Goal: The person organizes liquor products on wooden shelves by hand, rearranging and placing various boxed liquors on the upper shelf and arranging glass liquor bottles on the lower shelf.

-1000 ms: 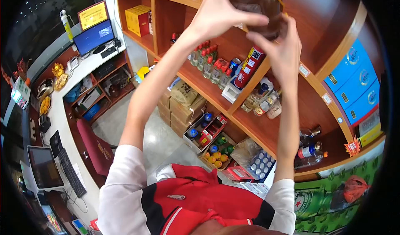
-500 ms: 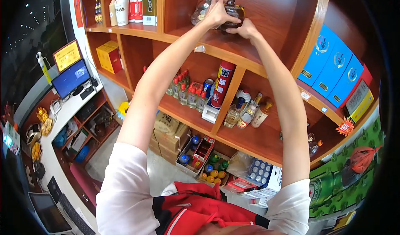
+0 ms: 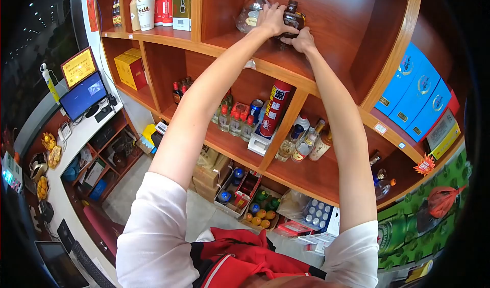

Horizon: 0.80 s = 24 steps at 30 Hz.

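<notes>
A dark round bottle (image 3: 292, 18) with a black cap stands upright on the upper wooden shelf (image 3: 326, 84). My left hand (image 3: 272, 20) holds its left side, fingers spread beside the neck and thumb across the front. On the lower right side, my right hand (image 3: 302, 41) grips the same bottle near its base. A clear, wide-bottomed bottle (image 3: 250, 16) with a pale label is just left of my left hand, partly behind its fingers.
Below are small red-capped bottles (image 3: 236, 123), a red spray can (image 3: 274, 109) and several liquor bottles (image 3: 305, 146). Blue boxes (image 3: 422, 86) stand at the right. A desk with a monitor (image 3: 83, 95) is at the left. Cartons (image 3: 206, 178) sit near the floor.
The dark bottle has gone from close in front of the camera to the upper shelf, with both hands on it. In the last half second, the hands and bottle have shifted only slightly.
</notes>
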### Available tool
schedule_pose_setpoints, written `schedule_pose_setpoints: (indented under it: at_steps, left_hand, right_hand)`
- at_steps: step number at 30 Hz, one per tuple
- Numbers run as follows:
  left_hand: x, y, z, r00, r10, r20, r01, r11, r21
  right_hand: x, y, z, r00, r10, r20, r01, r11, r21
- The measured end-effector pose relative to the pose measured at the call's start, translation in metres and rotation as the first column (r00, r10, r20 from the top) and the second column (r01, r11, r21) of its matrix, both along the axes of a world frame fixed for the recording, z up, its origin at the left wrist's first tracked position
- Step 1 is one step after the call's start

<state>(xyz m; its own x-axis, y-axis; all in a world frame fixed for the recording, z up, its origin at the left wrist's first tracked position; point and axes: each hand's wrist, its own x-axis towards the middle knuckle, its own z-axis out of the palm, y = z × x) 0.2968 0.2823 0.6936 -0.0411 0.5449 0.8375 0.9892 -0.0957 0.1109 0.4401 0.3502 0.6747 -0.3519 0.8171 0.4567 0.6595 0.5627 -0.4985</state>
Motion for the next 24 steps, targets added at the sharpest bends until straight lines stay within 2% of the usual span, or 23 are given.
schedule_pose_setpoints:
  at_steps: [3,4,5,9,11,13,15,16,17,18,19,20,24]
  left_hand:
    - [-0.002,0.010,-0.003,1.000,0.015,-0.006,-0.015,0.999,0.040]
    - [-0.002,0.013,-0.006,0.999,0.028,-0.020,-0.026,0.996,0.089]
    - [-0.006,0.017,-0.009,1.000,0.003,-0.032,0.002,0.991,0.136]
    - [-0.001,0.001,-0.011,0.993,0.074,-0.092,-0.059,0.985,0.159]
    - [0.003,0.000,-0.014,0.994,-0.087,0.074,0.074,0.985,0.158]
    - [0.002,-0.015,-0.015,0.989,-0.092,0.113,0.077,0.989,0.130]
    - [0.003,-0.032,-0.019,0.994,-0.029,0.105,0.017,0.993,0.119]
    - [0.007,-0.043,-0.027,0.988,-0.101,0.115,0.075,0.975,0.209]
    - [0.016,-0.072,-0.021,0.997,-0.059,0.055,0.055,0.995,0.082]
    - [0.019,-0.071,-0.032,0.991,-0.125,0.043,0.118,0.982,0.149]
    - [0.022,-0.070,-0.042,0.981,-0.191,0.023,0.182,0.959,0.218]
    - [0.030,-0.088,-0.047,0.971,-0.239,-0.013,0.236,0.948,0.213]
    - [0.066,-0.134,-0.079,0.942,-0.335,0.004,0.335,0.942,0.003]
  right_hand:
    - [-0.002,-0.002,-0.001,0.999,0.012,-0.030,-0.013,1.000,-0.016]
    - [0.000,-0.002,-0.003,0.998,0.039,-0.040,-0.038,0.999,0.007]
    - [0.000,0.008,-0.009,1.000,0.007,-0.018,-0.005,0.993,0.114]
    - [0.000,0.025,-0.013,0.999,-0.035,0.028,0.029,0.984,0.174]
    - [0.007,0.014,-0.006,0.999,0.027,0.028,-0.030,0.996,0.085]
    - [0.008,0.028,-0.009,0.999,0.023,0.029,-0.027,0.991,0.130]
    - [0.010,0.034,-0.010,0.989,0.115,0.092,-0.133,0.965,0.224]
    - [0.013,0.027,-0.011,0.984,0.157,0.084,-0.172,0.962,0.213]
    - [0.015,0.005,-0.006,0.977,0.200,0.072,-0.211,0.957,0.201]
    - [0.010,-0.001,-0.008,0.923,0.385,-0.023,-0.376,0.911,0.173]
    - [0.011,-0.001,-0.004,0.933,0.360,-0.007,-0.353,0.921,0.166]
    - [0.014,-0.005,-0.002,0.948,0.319,0.014,-0.318,0.937,0.148]
    - [0.013,-0.001,0.005,0.978,0.187,0.089,-0.192,0.980,0.054]
